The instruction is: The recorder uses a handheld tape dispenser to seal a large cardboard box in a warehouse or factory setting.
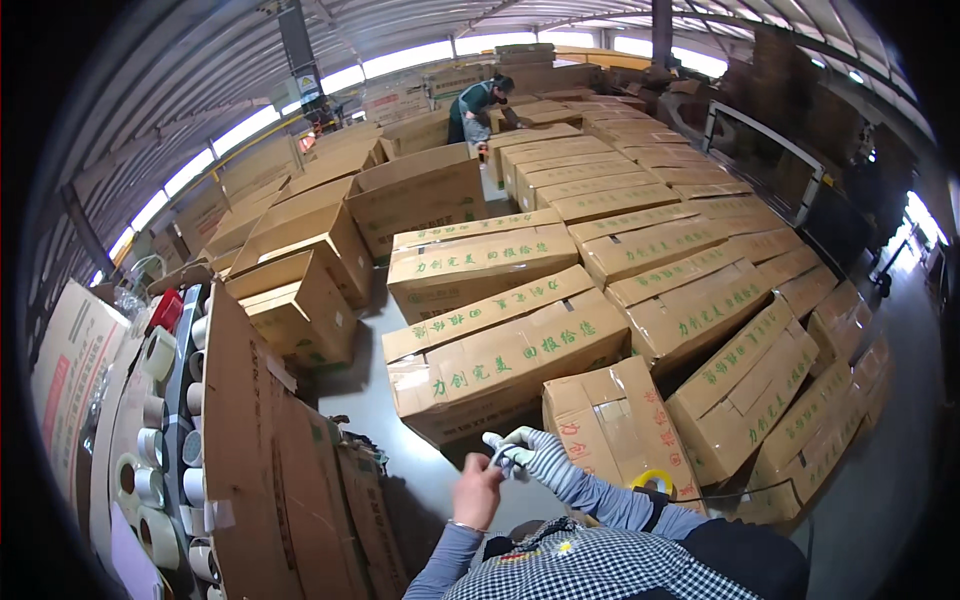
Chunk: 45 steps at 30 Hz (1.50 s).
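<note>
Pulling a knit glove at the fingertips, among stacked cartons

A grey-and-white knit glove (535, 455) is worn on the right hand (528, 452), which is raised in front of the chest, low in the middle of the view. The bare left hand (477, 490) is brought up against it, and its fingers (492, 468) are pinched shut on the glove's fingertip ends. The right hand's fingers (500, 443) are seen loosely curled inside the glove; no other thing is held by them.

The glove is judged light, soft and stretchy, with a ribbed weave that gives friction rather than slip. It is not fragile. It is best taken by the loose cloth at the fingertips, as it is pinched now, or at the cuff near the wrist.

Just beyond the hands a sealed brown carton (612, 420) is set on the grey floor (385, 420). Its top is covered in glossy clear tape, which is likely slick to the touch. The cartons (500, 365) behind it are stiff corrugated board, box-shaped, with green print, and are probably heavy when full. They are best held at the bottom edges or corners.

A yellow tape roll (652, 480) is seen near the right forearm. At the left, rolls of tape (150, 455) are lined up beside a flattened cardboard sheet (262, 460). Another person (478, 105) is bent over the boxes far behind.
</note>
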Tool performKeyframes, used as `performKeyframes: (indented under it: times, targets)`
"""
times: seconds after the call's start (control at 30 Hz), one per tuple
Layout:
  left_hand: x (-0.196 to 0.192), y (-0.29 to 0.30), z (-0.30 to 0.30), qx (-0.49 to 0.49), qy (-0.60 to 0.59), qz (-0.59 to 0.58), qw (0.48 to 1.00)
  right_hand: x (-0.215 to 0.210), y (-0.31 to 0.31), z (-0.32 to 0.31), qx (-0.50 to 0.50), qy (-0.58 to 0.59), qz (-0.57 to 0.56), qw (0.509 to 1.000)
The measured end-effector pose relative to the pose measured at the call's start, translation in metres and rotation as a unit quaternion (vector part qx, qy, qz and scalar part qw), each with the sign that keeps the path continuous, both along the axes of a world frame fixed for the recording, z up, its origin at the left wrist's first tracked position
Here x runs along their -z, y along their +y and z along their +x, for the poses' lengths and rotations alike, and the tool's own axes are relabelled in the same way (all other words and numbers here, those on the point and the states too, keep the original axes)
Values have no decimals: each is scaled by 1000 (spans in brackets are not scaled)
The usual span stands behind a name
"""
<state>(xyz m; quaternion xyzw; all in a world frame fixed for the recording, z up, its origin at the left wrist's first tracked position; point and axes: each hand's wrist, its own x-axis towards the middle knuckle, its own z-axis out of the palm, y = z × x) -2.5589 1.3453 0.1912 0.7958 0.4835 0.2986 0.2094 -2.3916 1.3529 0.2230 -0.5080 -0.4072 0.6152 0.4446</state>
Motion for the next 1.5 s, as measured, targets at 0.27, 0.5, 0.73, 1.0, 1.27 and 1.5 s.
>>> performKeyframes:
  times: [0.27, 0.5, 0.73, 1.0, 1.27, 1.5]
  targets:
    - [50, 5, -31, -51, -674, -630, 382, 37, -39, -10, -121, -360, 368, 849]
    - [51, 4, -23, 114, -586, -357, 719, -1, -32, -40, -216, -437, 419, 766]
    - [-50, 15, 9, 46, -725, -237, 645, -36, -20, -24, -83, -199, 471, 855]
    - [-15, 23, 48, 208, -605, -245, 728, -38, -26, -28, -54, -238, 539, 806]
    - [-28, 74, 60, 221, -608, -369, 667, -25, -20, -12, -85, -195, 482, 850]
    - [-89, 57, 58, 203, -654, -399, 609, -23, -40, -16, -101, 59, 271, 956]
